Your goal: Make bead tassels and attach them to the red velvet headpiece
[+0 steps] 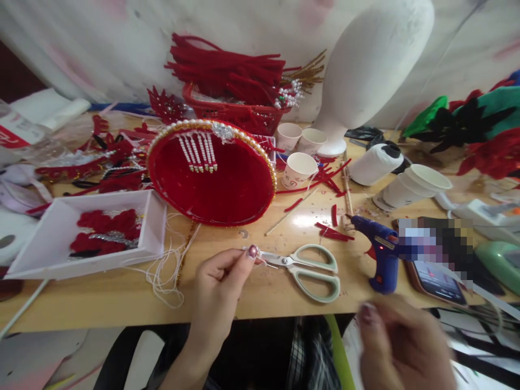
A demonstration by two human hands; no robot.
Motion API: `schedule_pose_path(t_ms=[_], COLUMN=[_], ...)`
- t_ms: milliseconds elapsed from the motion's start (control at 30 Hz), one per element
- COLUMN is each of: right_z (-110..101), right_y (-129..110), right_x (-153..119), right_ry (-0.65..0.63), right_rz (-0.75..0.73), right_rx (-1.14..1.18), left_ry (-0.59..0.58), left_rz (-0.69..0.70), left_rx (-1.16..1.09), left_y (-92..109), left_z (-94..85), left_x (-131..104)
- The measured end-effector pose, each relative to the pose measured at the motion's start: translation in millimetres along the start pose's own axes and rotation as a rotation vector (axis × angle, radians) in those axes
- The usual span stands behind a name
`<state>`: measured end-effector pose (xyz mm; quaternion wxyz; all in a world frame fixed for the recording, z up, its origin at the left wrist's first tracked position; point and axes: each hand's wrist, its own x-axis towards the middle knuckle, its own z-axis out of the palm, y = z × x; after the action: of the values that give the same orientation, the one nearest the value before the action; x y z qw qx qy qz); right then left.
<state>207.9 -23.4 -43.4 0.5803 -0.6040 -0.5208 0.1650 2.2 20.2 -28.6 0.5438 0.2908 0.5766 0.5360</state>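
Apparently, a small beaded piece (258,255) is pinched in the left hand (223,276), beside the blades of the scissors (286,261); probably light and fragile, it is best held by its edge. Right of the scissors, the right hand (406,341) is blurred; its grip cannot be told.

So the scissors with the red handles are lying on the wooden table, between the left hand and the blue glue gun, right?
Not quite: the handles are pale green, not red, as the head view shows. The scissors do lie on the wooden table, between the left hand and the blue glue gun.
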Motion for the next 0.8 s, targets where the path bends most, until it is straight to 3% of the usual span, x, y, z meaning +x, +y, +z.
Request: schedule_pose_path(t_ms=[100,167,267,467,800], right_z=[35,52,61,56,53], right_y=[-26,-36,-38,-27,-23], right_x=[1,6,9,3,3], right_ry=[-0.482,-0.593,-0.576,-0.426,-0.366], right_rz=[-0.152,-0.186,-0.266,-0.452,-0.481], right_rx=[-0.083,-0.042,-0.036,-0.135,-0.18], left_ry=[-0.054,-0.076,-0.106,-0.127,-0.185], left_rz=[0.088,0.13,0.178,0.307,0.273], left_rx=[0.041,0.062,0.135,0.31,0.288], left_y=[-1,-1,2,11,5], left_z=[1.5,1.6,0.9,0.2,5.4], left_x=[-5,-8,-13,-25,-35])
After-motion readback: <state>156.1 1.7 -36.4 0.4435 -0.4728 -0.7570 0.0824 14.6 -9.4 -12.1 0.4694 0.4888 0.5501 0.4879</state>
